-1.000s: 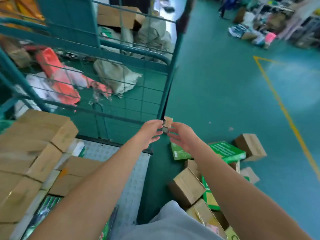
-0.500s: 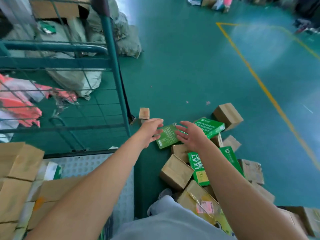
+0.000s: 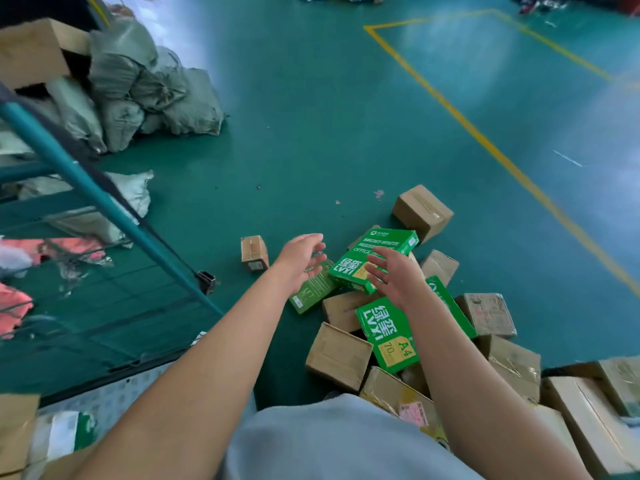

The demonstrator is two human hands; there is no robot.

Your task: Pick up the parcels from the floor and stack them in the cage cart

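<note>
While both hands hover w/ fingers wide, green "LVYI" box sits beneath.

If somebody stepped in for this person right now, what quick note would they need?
Left hand: open, empty. Right hand: open, empty. Both reach over the green paper box atop the floor pile; no grip yet.
Brown boxes lie around it; one small box sits apart near the cart's corner post.
Done: some boxes are in the cart.
Left: lift the green box, then the rest.
</note>
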